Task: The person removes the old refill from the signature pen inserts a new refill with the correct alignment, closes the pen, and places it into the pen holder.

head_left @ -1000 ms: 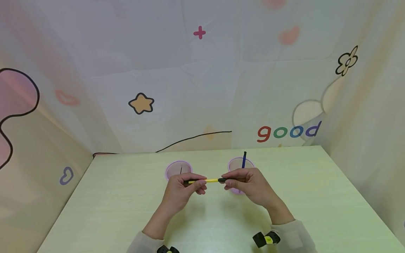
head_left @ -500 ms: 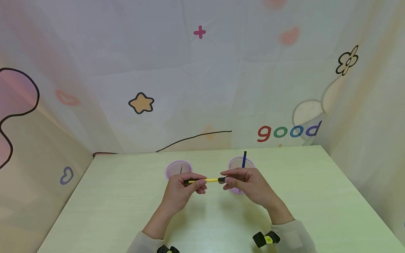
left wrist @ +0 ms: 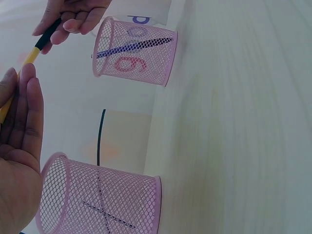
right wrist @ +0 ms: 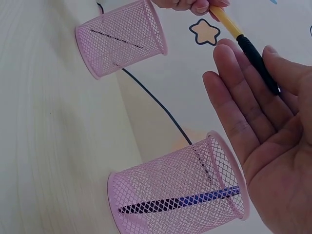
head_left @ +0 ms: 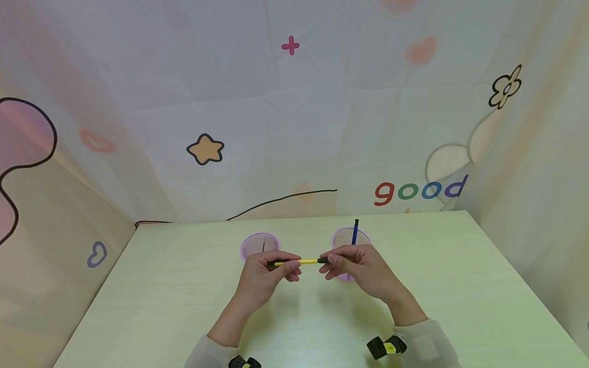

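Note:
A yellow pen with black ends is held level above the table between both hands. My left hand pinches its left part between thumb and fingers. At the other end, my right hand pinches the black section with thumb and fingertips, its other fingers fairly straight in the right wrist view. Behind the right hand stands a pink mesh pen cup with a blue pen leaning in it. A second pink mesh cup, behind the left hand, has a thin dark stick-like thing inside.
The pale wooden table reaches back to a printed cloth hanging behind it and along both sides. Both mesh cups stand near the table's back edge, with a gap between them.
My right fingers and thumb have shifted slightly left on the pen's black end. The left hand and both cups keep their places.

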`<state>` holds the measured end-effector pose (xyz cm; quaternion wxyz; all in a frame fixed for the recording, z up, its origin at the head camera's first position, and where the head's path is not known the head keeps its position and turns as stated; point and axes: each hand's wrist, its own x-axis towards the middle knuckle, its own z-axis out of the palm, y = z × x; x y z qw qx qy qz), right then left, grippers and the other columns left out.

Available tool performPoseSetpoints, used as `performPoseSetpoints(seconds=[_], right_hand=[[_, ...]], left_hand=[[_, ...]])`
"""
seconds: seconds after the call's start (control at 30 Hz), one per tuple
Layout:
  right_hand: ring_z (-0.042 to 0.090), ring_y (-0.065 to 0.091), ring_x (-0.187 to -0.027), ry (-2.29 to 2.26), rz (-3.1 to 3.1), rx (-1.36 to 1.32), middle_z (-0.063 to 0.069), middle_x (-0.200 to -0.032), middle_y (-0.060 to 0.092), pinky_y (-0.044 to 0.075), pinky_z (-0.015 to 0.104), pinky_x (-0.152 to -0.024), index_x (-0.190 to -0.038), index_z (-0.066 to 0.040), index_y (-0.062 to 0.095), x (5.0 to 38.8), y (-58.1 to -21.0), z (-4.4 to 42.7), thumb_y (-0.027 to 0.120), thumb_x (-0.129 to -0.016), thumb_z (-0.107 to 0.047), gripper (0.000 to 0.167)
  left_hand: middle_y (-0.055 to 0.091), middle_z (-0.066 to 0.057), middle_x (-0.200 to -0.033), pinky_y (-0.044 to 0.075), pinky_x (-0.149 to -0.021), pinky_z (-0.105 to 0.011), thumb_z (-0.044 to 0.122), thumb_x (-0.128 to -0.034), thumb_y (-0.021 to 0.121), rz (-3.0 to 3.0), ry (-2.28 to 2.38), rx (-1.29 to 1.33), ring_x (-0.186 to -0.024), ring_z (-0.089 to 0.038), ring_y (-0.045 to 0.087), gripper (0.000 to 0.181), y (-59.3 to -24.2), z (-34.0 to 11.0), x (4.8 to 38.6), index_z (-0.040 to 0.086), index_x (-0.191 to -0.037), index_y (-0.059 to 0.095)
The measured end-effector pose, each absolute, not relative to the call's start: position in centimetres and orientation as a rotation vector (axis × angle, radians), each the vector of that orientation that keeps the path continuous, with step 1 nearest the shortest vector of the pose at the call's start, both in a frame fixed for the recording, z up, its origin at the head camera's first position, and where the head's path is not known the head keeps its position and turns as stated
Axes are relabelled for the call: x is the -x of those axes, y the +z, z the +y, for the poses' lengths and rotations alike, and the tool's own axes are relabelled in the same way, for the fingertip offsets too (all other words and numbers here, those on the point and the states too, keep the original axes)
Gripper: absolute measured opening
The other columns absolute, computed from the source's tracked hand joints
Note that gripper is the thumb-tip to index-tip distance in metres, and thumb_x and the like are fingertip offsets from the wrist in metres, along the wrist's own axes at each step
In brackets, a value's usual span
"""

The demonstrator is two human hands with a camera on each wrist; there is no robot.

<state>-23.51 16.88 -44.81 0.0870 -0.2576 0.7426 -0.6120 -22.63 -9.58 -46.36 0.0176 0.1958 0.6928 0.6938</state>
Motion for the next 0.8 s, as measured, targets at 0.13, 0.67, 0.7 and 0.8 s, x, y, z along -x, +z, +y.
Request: performPoseSetpoints(seconds=[0.13, 0.67, 0.7, 0.8], right_hand=[[0.024, 0.079, -0.088, -1.849, 2.186, 0.755, 0.02, -0.103, 0.078, 0.063, 0.037, -0.088, -0.118, 0.003, 0.072, 23.42, -44.67, 16.89, 0.062, -0.105, -0.016, 0.026], [0.023, 0.078, -0.091, -1.848, 2.205, 0.735, 0.022, -0.112, 0.076, 0.061, 0.029, -0.09, -0.119, 0.001, 0.074, 23.39, -44.63, 17.11, 0.069, -0.099, -0.012, 0.024], [0.021, 0.078, -0.091, -1.847, 2.208, 0.732, 0.022, -0.112, 0.076, 0.061, 0.029, -0.09, -0.119, 0.001, 0.074, 23.39, -44.65, 17.12, 0.07, -0.099, -0.011, 0.024], [0.019, 0.078, -0.09, -1.843, 2.224, 0.714, 0.023, -0.112, 0.075, 0.061, 0.028, -0.09, -0.118, 0.0, 0.075, 23.35, -44.61, 17.15, 0.072, -0.097, -0.011, 0.024]], left_hand=[[0.075, -0.027, -0.091, 0.064, -0.075, -0.035, 0.012, -0.0943, 0.076, 2.169, 2.139, -0.623, -0.072, -0.012, 0.076, 0.021, -46.38, -9.62, 22.62, -0.003, -0.109, 0.076], [0.075, -0.028, -0.091, 0.064, -0.075, -0.035, 0.012, -0.0948, 0.075, 2.165, 2.136, -0.624, -0.071, -0.012, 0.075, 0.021, -46.29, -9.61, 22.52, -0.003, -0.109, 0.076], [0.075, -0.028, -0.091, 0.064, -0.075, -0.035, 0.012, -0.0947, 0.075, 2.164, 2.137, -0.627, -0.071, -0.012, 0.075, 0.021, -46.3, -9.61, 22.51, -0.003, -0.109, 0.076], [0.075, -0.028, -0.091, 0.064, -0.075, -0.035, 0.012, -0.0947, 0.075, 2.164, 2.135, -0.632, -0.071, -0.011, 0.075, 0.021, -46.29, -9.6, 22.51, -0.003, -0.109, 0.076]])
